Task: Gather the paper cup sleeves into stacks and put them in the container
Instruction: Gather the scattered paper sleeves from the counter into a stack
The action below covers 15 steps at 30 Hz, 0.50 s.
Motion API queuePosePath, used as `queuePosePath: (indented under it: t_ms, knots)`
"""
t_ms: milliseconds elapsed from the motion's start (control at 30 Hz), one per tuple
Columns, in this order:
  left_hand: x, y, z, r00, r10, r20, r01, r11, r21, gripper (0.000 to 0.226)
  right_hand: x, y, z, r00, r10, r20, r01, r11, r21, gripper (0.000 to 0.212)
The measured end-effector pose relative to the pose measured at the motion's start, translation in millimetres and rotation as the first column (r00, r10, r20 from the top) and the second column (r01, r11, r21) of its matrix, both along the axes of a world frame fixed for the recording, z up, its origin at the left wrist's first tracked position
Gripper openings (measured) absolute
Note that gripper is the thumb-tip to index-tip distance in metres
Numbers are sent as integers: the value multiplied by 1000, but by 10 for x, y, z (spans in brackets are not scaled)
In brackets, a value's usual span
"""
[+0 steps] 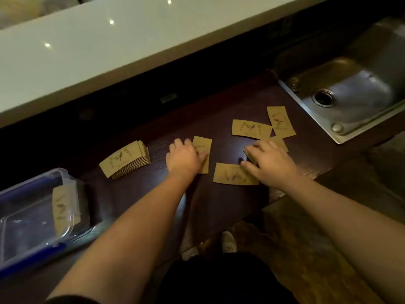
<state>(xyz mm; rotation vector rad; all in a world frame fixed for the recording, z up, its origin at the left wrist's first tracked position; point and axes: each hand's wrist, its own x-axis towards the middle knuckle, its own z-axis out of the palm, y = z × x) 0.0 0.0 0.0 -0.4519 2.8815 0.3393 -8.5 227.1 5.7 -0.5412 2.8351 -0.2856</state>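
grip: my left hand (185, 157) lies flat on a sleeve (203, 150); right hand (266, 160), fingers spread, presses another; neither grasps.
stack (125, 159): left of my hands.
container (32, 218): far left, one sleeve inside.

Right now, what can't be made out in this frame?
- Head view: sleeve under the right hand, mostly covered by it.
- Sleeve count in the stack: edges too fine.
- Container: cut off by the left edge; its sleeves blurred behind the wall.
- Sleeve print: too small.
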Motion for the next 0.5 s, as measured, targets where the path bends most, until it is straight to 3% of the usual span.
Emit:
queuePosePath:
  t_ms: [133, 400, 500]
  knots:
    - [-110, -37, -42, 987, 93, 132, -109, 986, 125, 74, 33, -96, -89, 997, 54, 59, -55, 998, 15, 66]
    - [-267, 9, -109, 968, 178, 175, -216, 947, 236, 80, 80, -256, -204, 991, 55, 123, -69, 991, 113, 76]
    - [-282, 24, -162, 959, 223, 175, -271, 902, 337, 70, 99, -277, -229, 992, 33, 118, -44, 995, 91, 69]
